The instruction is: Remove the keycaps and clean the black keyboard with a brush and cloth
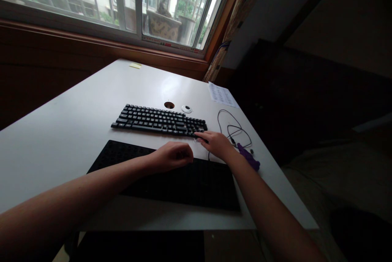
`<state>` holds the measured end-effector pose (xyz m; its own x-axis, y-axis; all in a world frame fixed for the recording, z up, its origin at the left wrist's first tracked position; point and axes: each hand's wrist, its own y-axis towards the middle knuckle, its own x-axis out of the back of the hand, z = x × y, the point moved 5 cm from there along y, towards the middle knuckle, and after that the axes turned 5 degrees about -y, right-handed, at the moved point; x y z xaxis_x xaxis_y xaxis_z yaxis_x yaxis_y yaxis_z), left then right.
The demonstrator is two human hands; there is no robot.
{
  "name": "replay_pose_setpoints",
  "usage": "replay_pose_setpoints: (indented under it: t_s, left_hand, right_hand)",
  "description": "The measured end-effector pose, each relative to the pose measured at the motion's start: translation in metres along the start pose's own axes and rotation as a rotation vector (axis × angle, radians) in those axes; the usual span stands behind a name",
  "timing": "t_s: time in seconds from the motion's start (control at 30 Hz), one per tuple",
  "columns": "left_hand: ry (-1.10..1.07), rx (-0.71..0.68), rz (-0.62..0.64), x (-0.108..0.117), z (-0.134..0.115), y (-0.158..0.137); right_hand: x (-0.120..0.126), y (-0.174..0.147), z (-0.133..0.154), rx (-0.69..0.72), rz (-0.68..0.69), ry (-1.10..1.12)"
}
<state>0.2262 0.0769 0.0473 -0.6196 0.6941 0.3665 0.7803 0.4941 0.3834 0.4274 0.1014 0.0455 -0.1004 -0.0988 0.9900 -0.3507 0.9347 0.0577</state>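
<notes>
Black keycaps (153,119) lie in keyboard-like rows on the white table, with pale gaps at their right end. My right hand (214,143) reaches to the lower right corner of these rows, its thumb and fingers together at a small dark keycap (196,134). Nearer to me lies a flat black keyboard base (183,184), its left part showing rows of key positions. Over its middle is my left hand (171,156), fingers curled in; whatever the palm may hold is hidden. Both forearms cover parts of the base.
On the right of the white table (76,106) lie a looped black cable (226,111) and a purple cloth-like item (249,157). Behind the keycaps are a round cable hole (169,105) and its white cover (186,109). Printed paper (223,94) and a yellow note (135,66) lie farther back.
</notes>
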Motion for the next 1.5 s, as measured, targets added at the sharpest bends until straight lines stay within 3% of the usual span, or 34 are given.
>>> replay_pose_setpoints:
  t_s: [0.6, 0.8, 1.07, 1.5]
  left_hand:
    - [-0.011, -0.019, 0.004, -0.001, 0.002, -0.001]
    - [-0.028, -0.033, 0.057, -0.002, -0.001, -0.002]
    - [-0.026, -0.056, 0.069, -0.003, -0.001, -0.002]
    - [-0.024, -0.064, 0.069, -0.003, -0.003, -0.003]
  right_hand:
    - [-0.004, 0.004, 0.003, 0.023, 0.013, 0.014]
    - [-0.004, 0.007, 0.009, 0.021, 0.008, 0.035]
    - [0.002, 0.017, 0.012, -0.074, 0.035, 0.013]
    - [0.004, 0.022, 0.019, -0.114, 0.101, -0.05]
